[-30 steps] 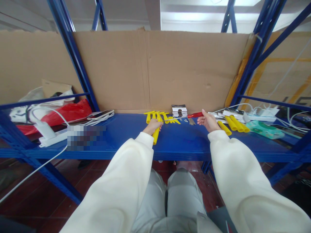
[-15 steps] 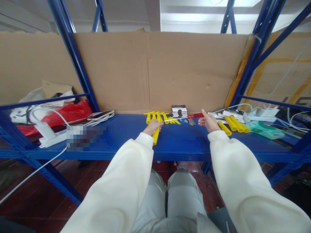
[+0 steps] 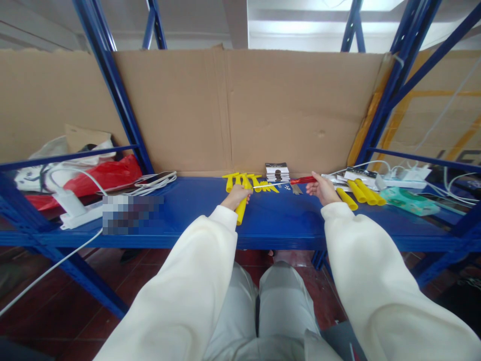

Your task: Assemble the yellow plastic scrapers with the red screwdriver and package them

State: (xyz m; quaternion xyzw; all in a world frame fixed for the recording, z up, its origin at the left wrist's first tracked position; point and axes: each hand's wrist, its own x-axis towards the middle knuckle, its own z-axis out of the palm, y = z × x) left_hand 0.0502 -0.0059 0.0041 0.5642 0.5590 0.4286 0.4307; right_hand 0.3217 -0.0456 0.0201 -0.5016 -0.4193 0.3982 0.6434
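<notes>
My left hand (image 3: 236,196) is closed around a yellow tube-shaped handle (image 3: 241,214), whose lower end sticks out below the fingers. My right hand (image 3: 322,188) grips the end of a red-handled screwdriver (image 3: 303,179) with thumb and fingertips. The screwdriver lies nearly level, its thin shaft reaching left to my left hand. Fingers hide where its tip meets the yellow piece. Just beyond my left hand, several yellow T-shaped tools (image 3: 230,181) lie by the cardboard. Small yellow pieces (image 3: 267,187) and a grey metal blade (image 3: 296,189) rest below the screwdriver.
A stack of black-and-white packets (image 3: 277,172) stands at the back of the blue shelf (image 3: 203,210). Yellow handles (image 3: 347,199) and a green packet (image 3: 409,199) lie to the right. Leftward are white cables (image 3: 158,181), a power strip (image 3: 82,214) and a red bag (image 3: 105,175). Cardboard (image 3: 173,110) walls the back.
My right fingers have shifted slightly on the screwdriver's handle, and the handle appears a little turned. My left hand stays in place.
</notes>
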